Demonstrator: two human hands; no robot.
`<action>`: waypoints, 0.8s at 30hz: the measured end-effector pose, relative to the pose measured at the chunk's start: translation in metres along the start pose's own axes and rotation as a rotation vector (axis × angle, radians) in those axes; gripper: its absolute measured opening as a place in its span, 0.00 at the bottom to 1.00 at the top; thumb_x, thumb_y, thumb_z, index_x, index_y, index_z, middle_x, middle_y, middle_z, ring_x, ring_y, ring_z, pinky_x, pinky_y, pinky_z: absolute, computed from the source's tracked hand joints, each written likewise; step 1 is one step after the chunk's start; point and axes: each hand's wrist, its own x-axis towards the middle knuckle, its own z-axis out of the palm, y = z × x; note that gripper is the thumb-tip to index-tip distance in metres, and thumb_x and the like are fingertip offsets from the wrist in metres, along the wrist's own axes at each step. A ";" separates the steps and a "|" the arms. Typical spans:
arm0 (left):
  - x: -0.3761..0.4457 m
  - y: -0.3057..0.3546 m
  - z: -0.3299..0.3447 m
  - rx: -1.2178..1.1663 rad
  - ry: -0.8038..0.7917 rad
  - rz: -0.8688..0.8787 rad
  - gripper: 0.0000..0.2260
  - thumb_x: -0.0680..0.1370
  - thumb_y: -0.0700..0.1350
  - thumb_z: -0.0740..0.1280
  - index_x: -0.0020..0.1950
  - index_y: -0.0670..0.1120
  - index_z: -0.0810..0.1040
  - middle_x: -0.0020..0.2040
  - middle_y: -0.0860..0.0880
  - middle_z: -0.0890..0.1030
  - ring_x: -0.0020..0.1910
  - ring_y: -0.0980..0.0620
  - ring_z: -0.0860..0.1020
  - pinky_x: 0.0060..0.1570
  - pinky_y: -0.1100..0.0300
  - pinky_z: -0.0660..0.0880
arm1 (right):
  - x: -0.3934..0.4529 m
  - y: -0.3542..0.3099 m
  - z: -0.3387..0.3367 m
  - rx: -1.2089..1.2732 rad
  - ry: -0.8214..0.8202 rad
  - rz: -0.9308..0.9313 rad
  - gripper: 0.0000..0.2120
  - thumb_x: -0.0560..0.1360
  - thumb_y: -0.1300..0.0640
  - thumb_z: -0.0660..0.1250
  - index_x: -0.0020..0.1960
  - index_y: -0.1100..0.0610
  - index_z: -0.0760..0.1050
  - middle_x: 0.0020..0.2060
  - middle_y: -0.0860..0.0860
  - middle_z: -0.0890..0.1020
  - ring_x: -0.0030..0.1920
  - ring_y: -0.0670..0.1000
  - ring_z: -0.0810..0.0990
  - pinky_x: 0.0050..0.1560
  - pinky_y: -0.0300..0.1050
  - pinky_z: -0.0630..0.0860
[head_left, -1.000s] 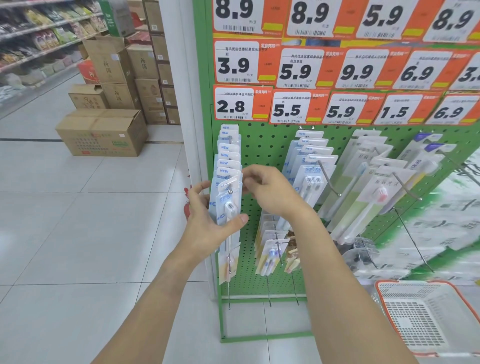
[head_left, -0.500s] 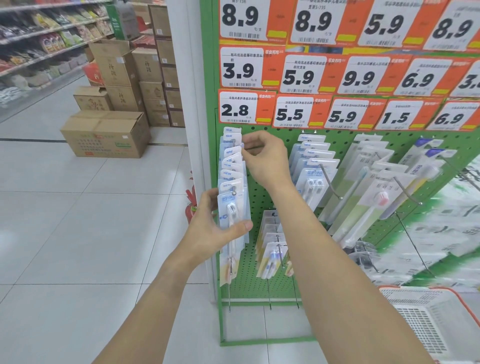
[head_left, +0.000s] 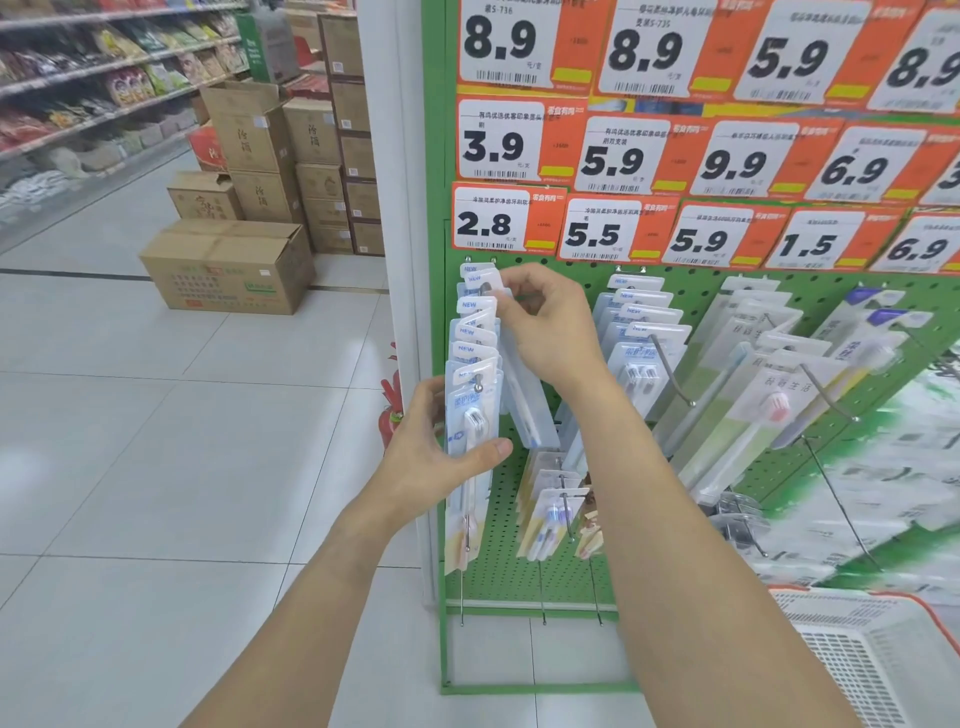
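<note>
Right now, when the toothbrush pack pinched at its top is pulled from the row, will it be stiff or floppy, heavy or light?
Probably light: the toothbrush pack is thin clear plastic round a brush. Likely fairly stiff: it hangs straight, unbent, held only at its top. It may swing, and smooth plastic could slip.

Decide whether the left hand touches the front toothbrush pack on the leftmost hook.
Touching. The head view shows the left hand gripping the front toothbrush pack, thumb across its face.
</note>
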 end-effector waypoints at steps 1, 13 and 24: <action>0.000 0.000 0.000 0.004 -0.002 0.003 0.41 0.62 0.61 0.80 0.71 0.60 0.66 0.67 0.59 0.77 0.66 0.57 0.76 0.69 0.49 0.73 | 0.000 0.000 -0.001 -0.041 -0.013 -0.005 0.03 0.79 0.60 0.69 0.48 0.54 0.80 0.39 0.54 0.83 0.38 0.46 0.76 0.44 0.46 0.75; -0.002 -0.003 -0.001 0.027 0.043 0.069 0.44 0.62 0.57 0.81 0.74 0.57 0.65 0.65 0.56 0.78 0.66 0.54 0.76 0.70 0.43 0.71 | -0.040 -0.014 -0.015 -0.172 0.162 -0.049 0.10 0.82 0.63 0.61 0.60 0.55 0.75 0.46 0.46 0.81 0.44 0.49 0.80 0.46 0.43 0.75; -0.090 -0.002 0.021 -0.301 0.563 0.362 0.27 0.73 0.36 0.71 0.69 0.49 0.67 0.63 0.43 0.76 0.63 0.48 0.77 0.60 0.56 0.74 | -0.151 -0.008 -0.014 -0.058 0.373 0.012 0.09 0.78 0.60 0.70 0.56 0.49 0.82 0.41 0.43 0.83 0.39 0.48 0.81 0.39 0.46 0.79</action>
